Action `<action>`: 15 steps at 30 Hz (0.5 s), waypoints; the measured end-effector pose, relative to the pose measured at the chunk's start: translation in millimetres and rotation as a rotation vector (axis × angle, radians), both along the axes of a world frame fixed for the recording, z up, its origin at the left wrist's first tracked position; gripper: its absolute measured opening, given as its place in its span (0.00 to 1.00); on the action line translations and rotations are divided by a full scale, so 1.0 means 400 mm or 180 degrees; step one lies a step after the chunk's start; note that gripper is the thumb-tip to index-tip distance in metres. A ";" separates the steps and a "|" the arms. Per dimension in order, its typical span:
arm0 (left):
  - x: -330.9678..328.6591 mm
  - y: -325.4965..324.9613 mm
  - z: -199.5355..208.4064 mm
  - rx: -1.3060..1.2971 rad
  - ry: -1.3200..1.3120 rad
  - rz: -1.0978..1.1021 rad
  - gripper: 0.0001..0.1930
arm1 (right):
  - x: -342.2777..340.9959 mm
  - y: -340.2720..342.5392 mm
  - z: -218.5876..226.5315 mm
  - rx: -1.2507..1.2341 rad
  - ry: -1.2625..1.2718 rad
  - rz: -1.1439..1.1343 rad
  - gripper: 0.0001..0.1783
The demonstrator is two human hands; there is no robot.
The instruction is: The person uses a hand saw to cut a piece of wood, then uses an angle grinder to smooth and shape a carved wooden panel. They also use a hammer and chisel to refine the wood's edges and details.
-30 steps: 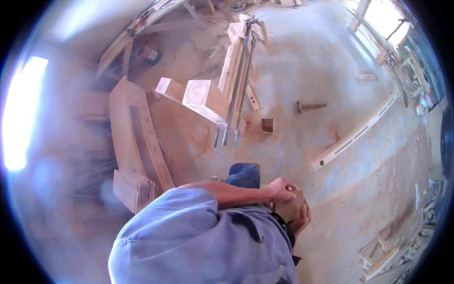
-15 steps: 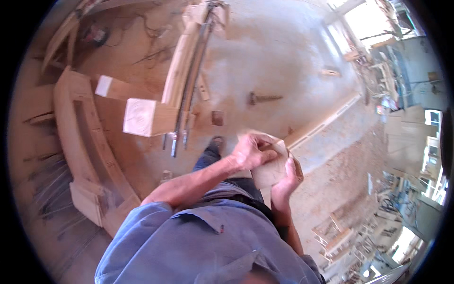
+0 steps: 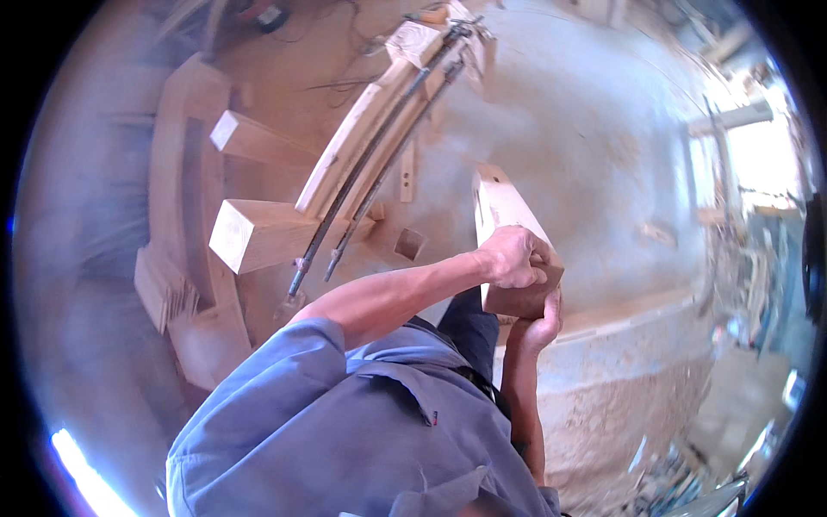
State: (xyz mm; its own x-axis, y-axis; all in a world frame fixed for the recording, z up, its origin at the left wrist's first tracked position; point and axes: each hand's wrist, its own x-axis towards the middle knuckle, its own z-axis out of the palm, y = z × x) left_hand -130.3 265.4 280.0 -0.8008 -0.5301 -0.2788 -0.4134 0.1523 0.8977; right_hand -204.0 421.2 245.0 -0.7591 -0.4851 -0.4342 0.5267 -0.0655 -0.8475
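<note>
A pale squared wooden beam (image 3: 510,207) points away from me in front of my body, with a dark hole near its far end. My left hand (image 3: 514,257) lies across its near part, the fingers curled down over the edge. Whether something small is also pinched in those fingers is hidden. Below the shaded near end, my right hand (image 3: 543,326) grips the lower right corner, thumb up along the side.
To the left, a curved timber assembly (image 3: 345,142) carries two long metal bar clamps (image 3: 379,121) and a thick square post (image 3: 267,233). Farther left stands a slotted wooden frame (image 3: 168,172). A small square wood piece (image 3: 409,244) lies on the floor.
My view has turned, and the floor items appear shifted. The beam now shows its long upper face pointing away; both hands remain at its near end, the left one farther over the top.
</note>
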 end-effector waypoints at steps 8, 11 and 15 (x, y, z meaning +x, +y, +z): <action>-0.168 -0.170 -0.030 0.0252 0.0167 0.0774 0.16 | -0.342 -0.167 -0.030 0.0692 0.0906 0.2218 0.36; -0.205 -0.235 -0.027 0.0393 0.0133 0.0997 0.15 | -0.436 -0.274 -0.019 0.0482 0.0981 0.2928 0.40; -0.281 -0.349 0.003 0.0200 -0.0005 0.1146 0.17 | -0.553 -0.423 -0.019 0.0393 0.0998 0.3674 0.37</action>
